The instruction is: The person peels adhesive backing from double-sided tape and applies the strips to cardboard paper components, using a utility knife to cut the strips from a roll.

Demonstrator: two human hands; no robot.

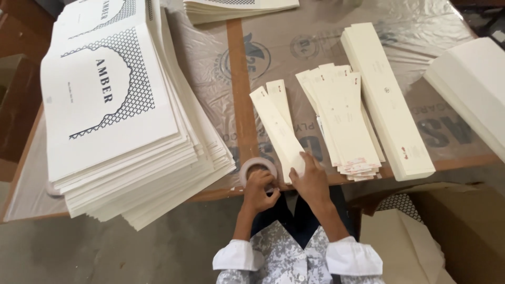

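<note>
While both hands work at the near edge of the plastic-covered wooden bench (368, 16), the roll of clear adhesive tape (251, 166) serves as the reference landmark.

Left hand (260, 189): rests on the near side of the tape roll, fingers curled narrowly over its rim and centre hole. Whether they pinch the loose tape end cannot be told.

Right hand (311, 179): lies just right of the tape roll, fingers spread flat and pressing down on the near end of a long cream card strip (276, 129). This strip runs away from the tape roll toward the far side of the bench, with a second matching strip touching it on the right.

Right of the tape roll, beyond the pressed strip:
- a fanned pile of cream card strips with small red marks at their near ends (344, 118);
- a neat squared stack of long cream strips (386, 97), just beside that pile;
- a stack of plain white sheets (473, 84) at the bench's right edge.

Left of the tape roll stands a tall stack of large white printed sheets with black lattice pattern (113, 105), overhanging the bench edge.
</note>
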